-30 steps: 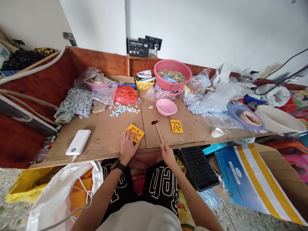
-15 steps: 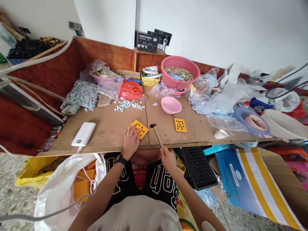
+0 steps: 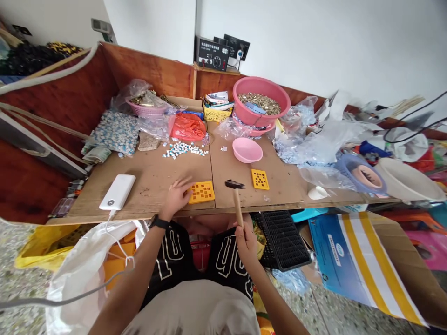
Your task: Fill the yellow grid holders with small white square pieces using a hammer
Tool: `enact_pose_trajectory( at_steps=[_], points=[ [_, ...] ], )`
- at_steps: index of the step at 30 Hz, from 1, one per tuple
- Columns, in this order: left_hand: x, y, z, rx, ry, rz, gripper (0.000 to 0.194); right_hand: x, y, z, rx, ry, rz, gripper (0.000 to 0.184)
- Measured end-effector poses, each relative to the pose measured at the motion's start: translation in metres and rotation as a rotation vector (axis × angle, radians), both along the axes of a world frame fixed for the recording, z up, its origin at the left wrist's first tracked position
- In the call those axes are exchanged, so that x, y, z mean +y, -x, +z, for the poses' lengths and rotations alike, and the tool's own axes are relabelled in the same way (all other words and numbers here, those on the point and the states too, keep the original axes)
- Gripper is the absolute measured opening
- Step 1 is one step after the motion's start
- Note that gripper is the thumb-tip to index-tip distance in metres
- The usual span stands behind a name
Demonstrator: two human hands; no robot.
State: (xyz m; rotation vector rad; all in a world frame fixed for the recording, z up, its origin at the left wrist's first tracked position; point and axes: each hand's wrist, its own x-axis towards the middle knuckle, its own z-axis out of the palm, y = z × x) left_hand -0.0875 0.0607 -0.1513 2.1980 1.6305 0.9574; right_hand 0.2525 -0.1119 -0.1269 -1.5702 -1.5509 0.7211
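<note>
My right hand [image 3: 246, 245] is shut around the wooden handle of a small hammer [image 3: 238, 208], whose dark head [image 3: 234, 184] is held up just above the board. My left hand [image 3: 176, 197] is open, fingers spread, with its fingertips right beside an orange perforated grid plate [image 3: 201, 192] lying flat on the plywood table [image 3: 153, 193]. A matching yellow grid plate [image 3: 260, 179] lies to the right of the hammer. Farther back is a scatter of small white and blue pieces [image 3: 184, 150].
A white power bank [image 3: 117, 192] lies left of my hands. Behind stand a pink basin of small metal pieces [image 3: 261, 101] and a pink bowl [image 3: 247, 150]. Plastic bags crowd the table's right side. A black plastic rack [image 3: 282, 241] sits below the front edge.
My left hand has come off the orange plate and moved left, and the plate now lies flat. The hammer stands more upright, with its head turned to show its side.
</note>
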Motion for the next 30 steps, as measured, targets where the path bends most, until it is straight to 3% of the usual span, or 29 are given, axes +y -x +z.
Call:
enact_pose_trajectory(
  at_steps=[3, 5, 8, 12, 15, 18, 21, 25, 27, 30],
  points=[
    [0.001, 0.007, -0.012, -0.012, 0.033, 0.003, 0.042, -0.003, -0.002, -0.006, -0.052, -0.004, -0.056, 0.051],
    [0.0, 0.006, -0.016, -0.023, 0.009, 0.031, 0.043, 0.002, -0.002, -0.003, -0.135, 0.038, -0.011, 0.049],
    [-0.002, 0.002, -0.017, -0.036, -0.028, 0.046, 0.043, 0.013, -0.002, 0.015, -0.213, 0.096, 0.092, 0.051],
    [-0.002, 0.002, -0.018, -0.039, -0.049, 0.082, 0.043, 0.012, 0.006, 0.037, -0.121, 0.018, 0.071, 0.048],
    [-0.004, 0.002, -0.019, -0.052, -0.06, 0.149, 0.042, 0.005, 0.018, 0.026, -0.103, -0.008, 0.047, 0.05],
    [-0.005, 0.001, -0.019, -0.061, -0.055, 0.179, 0.038, 0.003, 0.026, 0.009, -0.196, 0.111, 0.097, 0.053],
    [-0.005, 0.0, -0.018, -0.052, -0.032, 0.176, 0.036, 0.007, 0.028, 0.013, -0.208, 0.138, 0.141, 0.053],
    [-0.006, -0.001, -0.017, -0.045, -0.025, 0.188, 0.035, 0.01, 0.034, 0.03, -0.101, 0.016, 0.101, 0.051],
    [-0.006, -0.001, -0.016, -0.044, -0.023, 0.195, 0.035, 0.011, 0.038, 0.025, -0.109, 0.003, 0.068, 0.053],
    [-0.008, -0.003, -0.016, -0.042, -0.029, 0.197, 0.035, 0.011, 0.036, 0.01, -0.199, 0.108, 0.079, 0.058]
  ],
)
